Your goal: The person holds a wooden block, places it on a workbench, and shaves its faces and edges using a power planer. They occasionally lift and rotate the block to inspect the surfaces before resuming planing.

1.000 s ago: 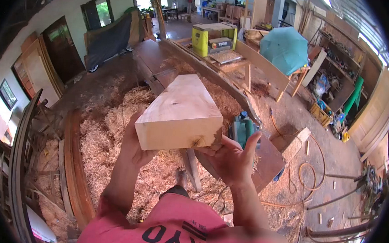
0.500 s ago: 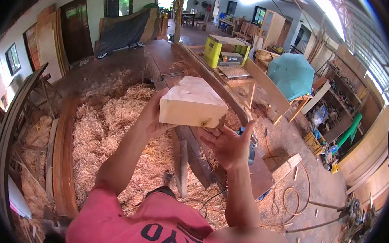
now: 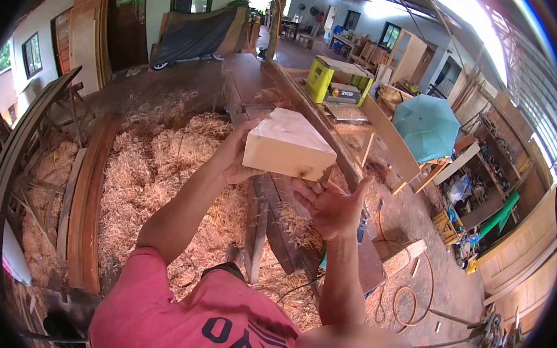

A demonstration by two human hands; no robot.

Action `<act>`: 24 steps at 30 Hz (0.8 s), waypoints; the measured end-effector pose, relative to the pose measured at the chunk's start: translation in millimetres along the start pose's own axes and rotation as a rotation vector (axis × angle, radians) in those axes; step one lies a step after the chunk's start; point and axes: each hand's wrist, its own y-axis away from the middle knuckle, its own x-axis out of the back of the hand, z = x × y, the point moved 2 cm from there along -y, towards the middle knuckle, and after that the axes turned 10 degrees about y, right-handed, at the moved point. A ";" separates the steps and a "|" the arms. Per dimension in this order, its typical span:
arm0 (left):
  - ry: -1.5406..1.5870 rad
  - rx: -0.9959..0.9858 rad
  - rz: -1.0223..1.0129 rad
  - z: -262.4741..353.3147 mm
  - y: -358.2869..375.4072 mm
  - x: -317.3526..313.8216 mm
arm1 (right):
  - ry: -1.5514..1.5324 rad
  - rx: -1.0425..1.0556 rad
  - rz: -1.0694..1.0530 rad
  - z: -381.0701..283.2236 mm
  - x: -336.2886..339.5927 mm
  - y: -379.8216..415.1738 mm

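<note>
Shavings [image 3: 158, 166]: a deep straw-coloured heap covered the floor below you; whatever lay under it was hidden.
Workbench [image 3: 277, 199]: a long dark bench ran away from you, its near end masked by your arms.
Planer [image 3: 338, 82]: a yellow-green machine stood far off on a stand; its label was too small to read.
Wood block [image 3: 288, 146]: pale, thick, raised before you above the bench; its underside was unseen.
Left hand [image 3: 238, 155]: you clasped the block's left end, fingers hidden behind it.
Right hand [image 3: 331, 206]: you propped the near lower corner, fingers spread, palm turned from view.
</note>
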 end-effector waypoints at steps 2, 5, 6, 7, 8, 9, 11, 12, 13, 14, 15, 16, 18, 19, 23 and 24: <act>-0.013 0.028 0.012 -5.6 -3.3 0.0 | 0.041 -0.016 0.046 1.7 8.5 1.5; 0.007 0.117 0.055 -41.8 11.0 13.7 | 0.200 -0.041 0.248 17.7 18.8 14.6; 0.021 0.165 0.026 -61.3 15.8 31.9 | 0.272 -0.049 0.333 27.0 20.5 19.0; -0.013 0.254 0.095 -85.8 22.0 62.2 | 0.258 -0.028 0.490 43.9 31.9 23.4; -0.048 0.342 0.161 -109.0 26.2 92.9 | 0.283 -0.114 0.489 67.8 83.3 32.1; -0.194 0.432 0.170 -126.1 28.2 112.0 | 0.365 -0.142 0.510 81.8 124.3 42.7; -0.459 0.440 0.187 -158.6 20.1 144.7 | 0.711 -0.171 0.601 98.9 154.5 70.1; -0.580 0.348 0.191 -175.9 5.2 156.4 | 0.979 -0.167 0.658 100.9 155.9 78.8; -0.697 0.257 0.198 -190.7 -6.5 159.5 | 1.249 -0.172 0.705 105.6 156.3 89.0; -0.684 0.300 0.326 -191.8 -19.4 142.1 | 1.383 -0.107 0.726 118.6 155.2 100.9; -0.648 0.256 0.330 -204.9 -40.1 147.9 | 1.517 -0.040 0.744 130.8 149.6 106.9; -0.610 0.206 0.335 -221.7 -64.3 162.2 | 1.436 -0.166 0.765 130.5 129.3 109.5; -0.584 0.161 0.345 -234.8 -84.7 173.5 | 1.490 -0.213 0.751 148.8 128.7 119.4; -0.597 0.154 0.345 -233.8 -92.5 170.4 | 1.469 -0.258 0.775 151.7 132.7 119.0; -0.601 0.078 0.233 -232.3 -119.1 181.2 | 1.537 -0.255 0.806 147.8 140.3 102.7; -0.619 0.059 0.202 -230.1 -129.0 186.8 | 1.538 -0.267 0.803 144.1 144.9 94.1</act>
